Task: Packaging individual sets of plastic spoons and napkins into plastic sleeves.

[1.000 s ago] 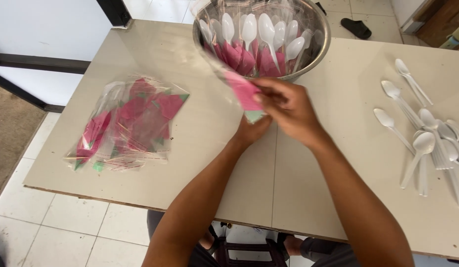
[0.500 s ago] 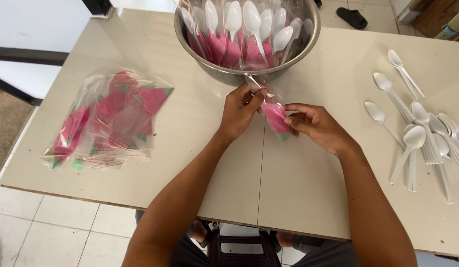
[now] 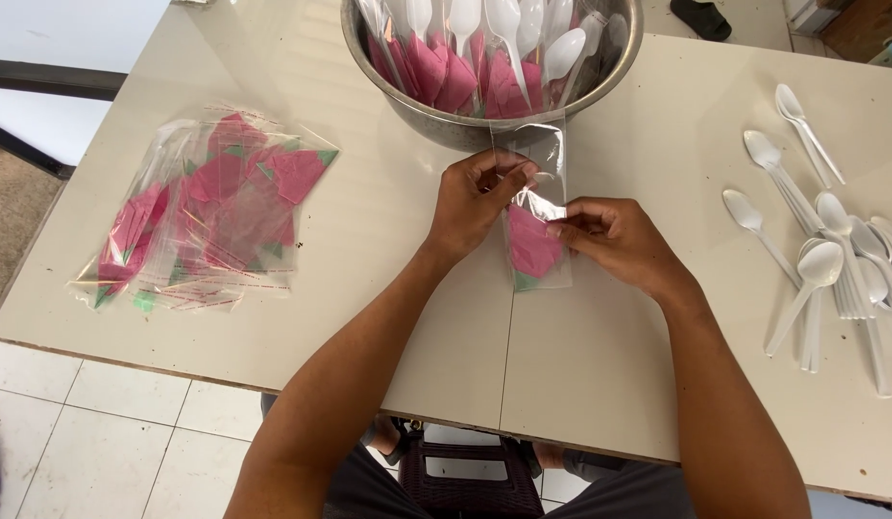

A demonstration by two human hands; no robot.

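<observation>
A clear plastic sleeve [image 3: 540,240] with a folded pink napkin inside lies upright on the cream table [image 3: 599,365], just in front of the steel bowl [image 3: 470,120]. My left hand [image 3: 479,197] pinches the sleeve's upper left edge near its open top. My right hand [image 3: 614,240] pinches its right side at mid-height. Both hands grip the same sleeve. The bowl holds several sleeves, each with a pink napkin and a white plastic spoon [image 3: 561,53] standing in it.
A pile of clear sleeves with pink napkins [image 3: 210,211] lies on the table's left part. Several loose white plastic spoons [image 3: 830,259] lie at the right. White floor tiles [image 3: 100,432] show below the table's near edge, and a dark stool sits under it.
The sleeve with the pink napkin went from held against the bowl's front to flat on the table. Both hands shifted toward its upper end, and the camera view moved slightly.
</observation>
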